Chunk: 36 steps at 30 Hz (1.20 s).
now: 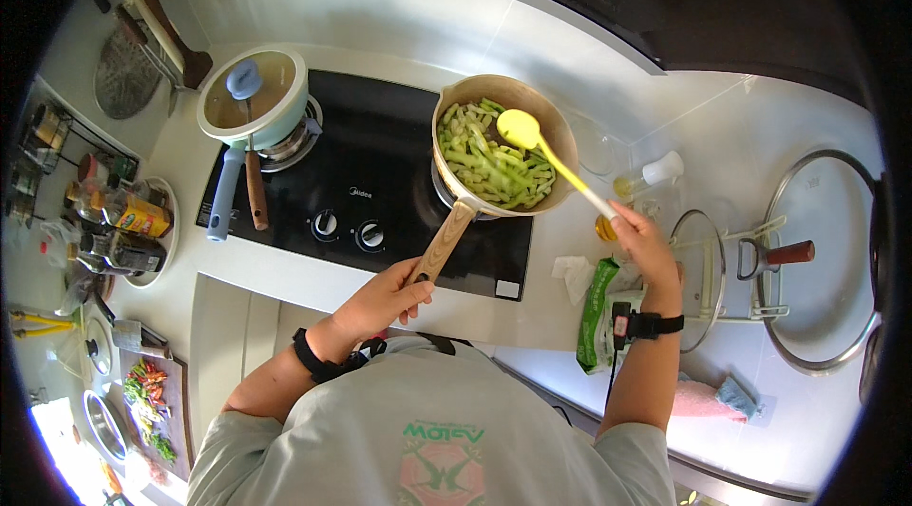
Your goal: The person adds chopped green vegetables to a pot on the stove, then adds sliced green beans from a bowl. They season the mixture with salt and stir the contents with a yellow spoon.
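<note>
My left hand (pixel 388 298) is closed around the wood-look handle of a pale frying pan (pixel 447 239) over the right burner of a black gas hob (pixel 370 142). Sliced green vegetables (pixel 491 164) lie in the pan, some of them blurred. My right hand (pixel 641 239) grips the pale handle of a yellow spoon (pixel 519 129), whose bowl is over the pan's right part, above the vegetables. A light-green saucepan with a glass lid (pixel 256 103) stands at the left burner, its blue handle towards me and a brown wooden handle beside it.
Bottles (pixel 146 215) stand on a white tray at the left. A cutting board (pixel 182 399) with chopped vegetables and a cleaver (pixel 135 336) lie lower left. At right are a green packet (pixel 595 321), a crumpled tissue (pixel 572 276), an oil bottle (pixel 605 228) and glass lids (pixel 819 256) on a rack.
</note>
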### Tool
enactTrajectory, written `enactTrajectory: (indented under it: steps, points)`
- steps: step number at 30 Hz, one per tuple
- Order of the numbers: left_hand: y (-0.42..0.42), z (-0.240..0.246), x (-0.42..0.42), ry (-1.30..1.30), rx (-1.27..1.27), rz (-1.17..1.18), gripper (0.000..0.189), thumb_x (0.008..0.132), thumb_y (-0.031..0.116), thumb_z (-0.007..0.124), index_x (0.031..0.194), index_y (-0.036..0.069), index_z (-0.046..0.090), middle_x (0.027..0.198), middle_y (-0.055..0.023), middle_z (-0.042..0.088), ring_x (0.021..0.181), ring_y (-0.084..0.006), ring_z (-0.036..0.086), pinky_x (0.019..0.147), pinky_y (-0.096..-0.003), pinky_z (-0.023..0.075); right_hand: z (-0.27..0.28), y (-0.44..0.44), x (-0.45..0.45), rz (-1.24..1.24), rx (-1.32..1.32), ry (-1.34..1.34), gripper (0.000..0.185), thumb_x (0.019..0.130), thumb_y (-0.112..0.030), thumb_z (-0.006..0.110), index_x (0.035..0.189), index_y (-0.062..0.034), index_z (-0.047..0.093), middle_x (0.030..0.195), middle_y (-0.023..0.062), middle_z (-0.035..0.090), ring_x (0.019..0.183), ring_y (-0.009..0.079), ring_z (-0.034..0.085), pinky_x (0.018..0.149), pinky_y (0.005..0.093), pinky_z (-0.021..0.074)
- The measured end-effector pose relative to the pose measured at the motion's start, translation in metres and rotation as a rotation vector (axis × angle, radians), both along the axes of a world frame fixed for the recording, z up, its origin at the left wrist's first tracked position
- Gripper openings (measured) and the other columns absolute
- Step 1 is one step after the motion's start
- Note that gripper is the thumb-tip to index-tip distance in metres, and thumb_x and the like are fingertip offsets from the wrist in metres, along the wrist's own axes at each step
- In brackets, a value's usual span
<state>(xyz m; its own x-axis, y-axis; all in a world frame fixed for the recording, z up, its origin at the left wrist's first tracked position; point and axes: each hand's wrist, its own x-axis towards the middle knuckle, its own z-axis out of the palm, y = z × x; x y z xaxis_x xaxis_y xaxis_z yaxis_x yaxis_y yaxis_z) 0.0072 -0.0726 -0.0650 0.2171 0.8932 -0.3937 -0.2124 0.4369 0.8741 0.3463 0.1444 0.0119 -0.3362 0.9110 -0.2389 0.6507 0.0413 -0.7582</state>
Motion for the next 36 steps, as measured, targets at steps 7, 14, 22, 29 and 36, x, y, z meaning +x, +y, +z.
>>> enactTrajectory:
  steps: [7,14,22,29,36]
  points:
    - [0.0,0.001,0.0,0.0,0.006,0.004,0.049,0.095,0.023,0.053,0.135,-0.002,0.038,0.087,-0.0008,0.054,0.069,-0.0062,0.049,0.058,-0.0207,0.0443,-0.018,0.041,-0.068,-0.106,-0.083,-0.015,0.043,0.09,-0.027,0.06,0.125,-0.0035,0.058,0.074,-0.0013,0.055,0.065,0.0082,0.048,0.059,0.0248,0.0405]
    - [0.0,-0.004,0.001,-0.027,-0.003,0.01,0.05,0.094,0.025,0.056,0.134,-0.001,0.04,0.088,-0.0017,0.055,0.068,-0.0063,0.05,0.057,-0.0201,0.0445,0.037,0.014,-0.067,0.373,0.184,-0.353,0.037,0.087,-0.021,0.062,0.124,-0.0137,0.061,0.075,0.0111,0.062,0.064,0.0164,0.053,0.064,0.0298,0.045]
    - [0.002,-0.003,0.0,0.009,0.0,-0.009,0.039,0.095,0.022,0.053,0.125,0.0,0.045,0.086,-0.0006,0.054,0.067,-0.0058,0.049,0.056,-0.0206,0.0438,0.104,-0.057,-0.028,0.229,0.147,-0.309,0.037,0.087,-0.017,0.063,0.123,-0.0101,0.061,0.066,0.0055,0.055,0.06,0.0096,0.048,0.056,0.0277,0.041]
    - [0.003,-0.002,-0.001,0.003,-0.007,-0.019,0.042,0.095,0.021,0.054,0.129,-0.001,0.043,0.087,-0.0008,0.054,0.068,-0.0063,0.05,0.056,-0.0213,0.0441,0.021,-0.065,-0.081,0.215,0.371,-0.425,0.032,0.09,-0.026,0.061,0.118,-0.0108,0.064,0.067,0.0121,0.06,0.059,0.0197,0.055,0.058,0.0329,0.045]
    - [0.002,-0.002,-0.001,-0.002,0.004,-0.014,0.046,0.095,0.023,0.054,0.133,-0.001,0.04,0.087,-0.0008,0.054,0.069,-0.0064,0.05,0.057,-0.0211,0.044,0.016,-0.035,-0.049,0.01,0.651,-0.486,0.032,0.09,-0.031,0.057,0.115,-0.0123,0.065,0.078,0.0175,0.065,0.067,0.0356,0.063,0.063,0.0434,0.0495]
